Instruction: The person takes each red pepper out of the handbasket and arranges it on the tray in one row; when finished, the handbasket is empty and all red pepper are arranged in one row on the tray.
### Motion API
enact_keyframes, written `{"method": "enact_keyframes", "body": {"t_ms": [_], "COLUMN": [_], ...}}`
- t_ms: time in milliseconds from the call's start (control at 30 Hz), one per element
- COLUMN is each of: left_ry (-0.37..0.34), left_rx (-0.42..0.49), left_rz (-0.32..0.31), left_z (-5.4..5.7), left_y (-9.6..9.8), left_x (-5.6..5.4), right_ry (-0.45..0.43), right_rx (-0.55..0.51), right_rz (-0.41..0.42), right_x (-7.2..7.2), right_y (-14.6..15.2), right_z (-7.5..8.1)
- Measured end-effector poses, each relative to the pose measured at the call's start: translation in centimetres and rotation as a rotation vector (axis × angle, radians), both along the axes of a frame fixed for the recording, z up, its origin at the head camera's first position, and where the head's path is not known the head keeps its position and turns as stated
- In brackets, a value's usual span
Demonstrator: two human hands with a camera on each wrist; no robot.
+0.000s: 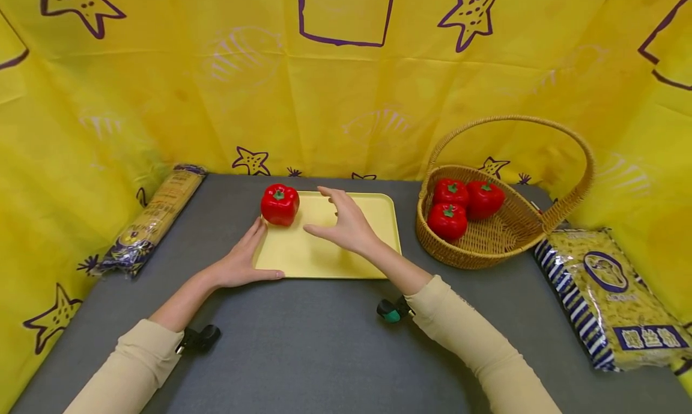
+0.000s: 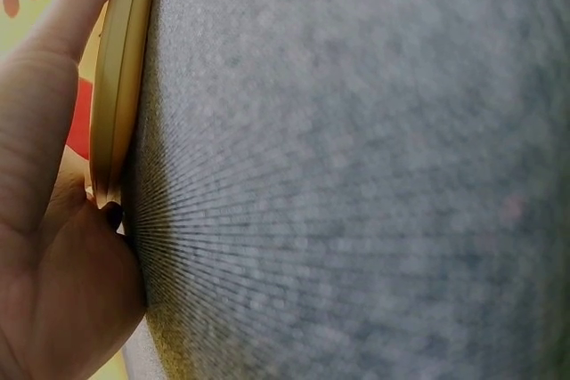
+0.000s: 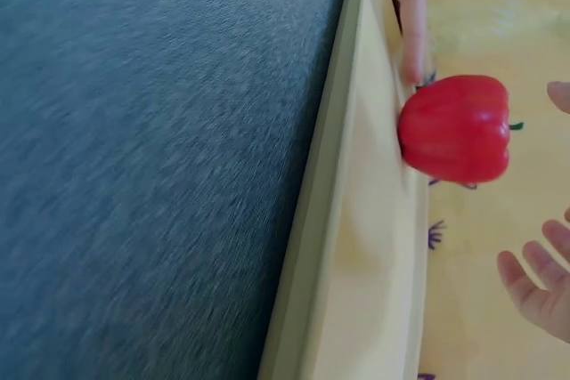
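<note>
A yellow rectangular tray [image 1: 319, 261] lies on the grey table with a red bell pepper [image 1: 280, 205] standing at its far left corner, green stem up. At the tray's left side is my left hand [image 1: 242, 262], its fingers stretched along that edge and the thumb at the near left corner. The left wrist view shows this thumb close against the tray rim [image 2: 122, 77]. Over the middle of the tray hovers my right hand [image 1: 348, 226], thumb and fingers spread apart, holding nothing. In the right wrist view a gap separates its fingers [image 3: 548, 295] from the pepper.
A wicker basket [image 1: 459, 259] with a tall handle stands at the right, with three red bell peppers [image 1: 451, 213] inside. Beside it lies a yellow noodle bag [image 1: 611, 300]. A long noodle packet [image 1: 154, 219] lies at the left. Yellow cloth [image 1: 335, 113] hangs behind the table.
</note>
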State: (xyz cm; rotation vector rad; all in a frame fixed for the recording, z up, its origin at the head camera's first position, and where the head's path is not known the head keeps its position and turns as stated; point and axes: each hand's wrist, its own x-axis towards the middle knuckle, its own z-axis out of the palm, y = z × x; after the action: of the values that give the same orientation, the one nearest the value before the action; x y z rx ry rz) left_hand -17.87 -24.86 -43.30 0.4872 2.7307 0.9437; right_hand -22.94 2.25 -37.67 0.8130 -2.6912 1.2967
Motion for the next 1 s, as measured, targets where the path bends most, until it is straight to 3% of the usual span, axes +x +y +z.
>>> {"method": "enact_keyframes", "body": {"t_ms": [333,1000], "left_ry": [-0.018,-0.026], "left_rx": [-0.018,-0.029], "left_rz": [0.017,0.009], "left_z": [0.0,-0.2], "left_y": [-0.1,-0.1], "left_x": [0.0,-0.1], "right_ry": [0.062,0.048], "right_rx": [-0.023,-0.067], "right_rz": [-0.003,-0.074], "right_x": [0.8,3.0], "right_y": [3.0,9.3], "right_z": [0.0,0.1]}}
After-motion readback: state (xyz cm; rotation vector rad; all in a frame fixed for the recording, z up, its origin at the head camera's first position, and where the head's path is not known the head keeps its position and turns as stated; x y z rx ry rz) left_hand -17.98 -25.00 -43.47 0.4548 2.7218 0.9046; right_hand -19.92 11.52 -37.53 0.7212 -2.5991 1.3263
